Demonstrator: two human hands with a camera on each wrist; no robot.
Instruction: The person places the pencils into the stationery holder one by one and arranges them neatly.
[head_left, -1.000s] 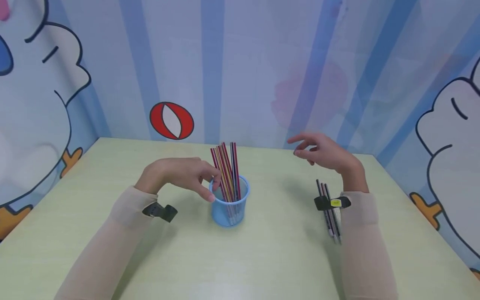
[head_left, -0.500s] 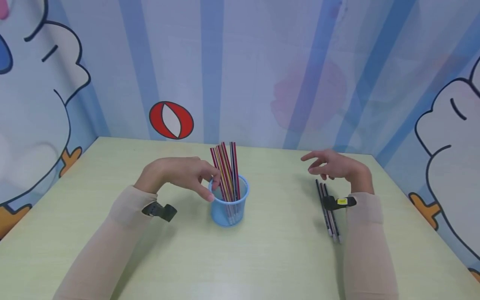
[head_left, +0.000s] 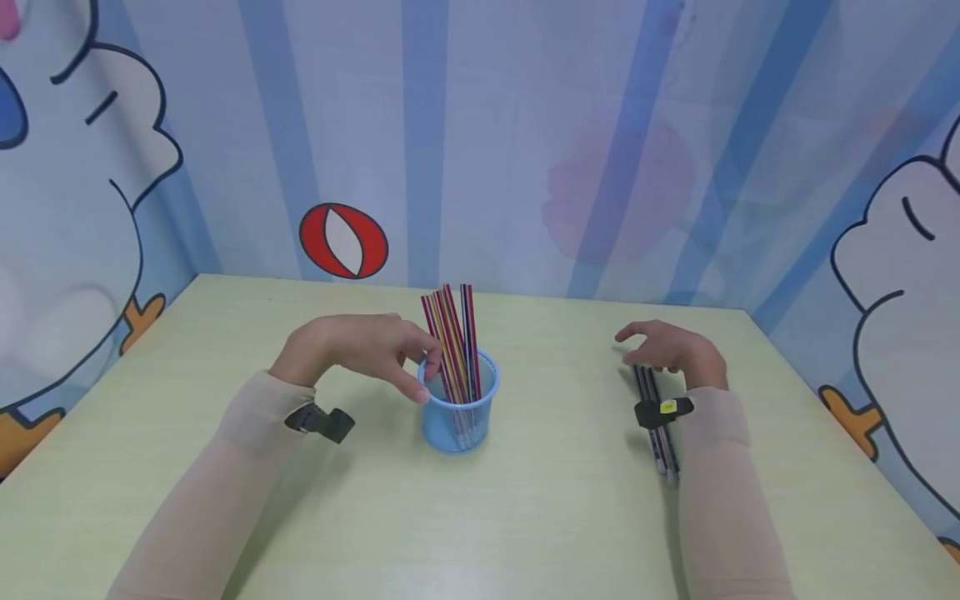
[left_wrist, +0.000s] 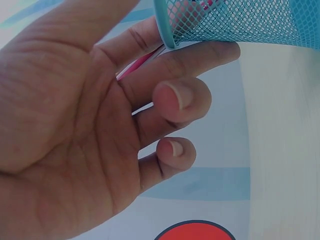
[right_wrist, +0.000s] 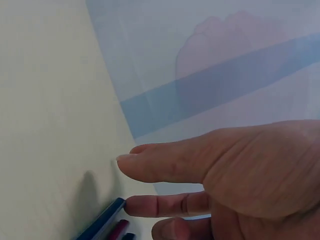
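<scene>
A blue mesh pencil cup (head_left: 457,425) stands upright on the table, with several striped pencils (head_left: 456,342) leaning in it. My left hand (head_left: 367,348) holds the cup by its near-left rim. In the left wrist view, one finger of the left hand (left_wrist: 100,120) reaches inside the mesh cup (left_wrist: 240,22) and another lies along its outside. On the right, dark pencils (head_left: 662,437) lie side by side on the table. Over their far ends is my right hand (head_left: 663,346), thumb and fingers apart. In the right wrist view, a fingertip is right at the end of a blue pencil (right_wrist: 102,220).
The pale table (head_left: 555,500) ends at a blue striped backdrop (head_left: 495,150) printed with cartoon figures. Each wrist wears a black strap, the right strap (head_left: 663,411) crossing over the loose pencils in the head view.
My right hand has come down and slightly right, to the far ends of the loose pencils. The left hand and the cup have stayed in place.
</scene>
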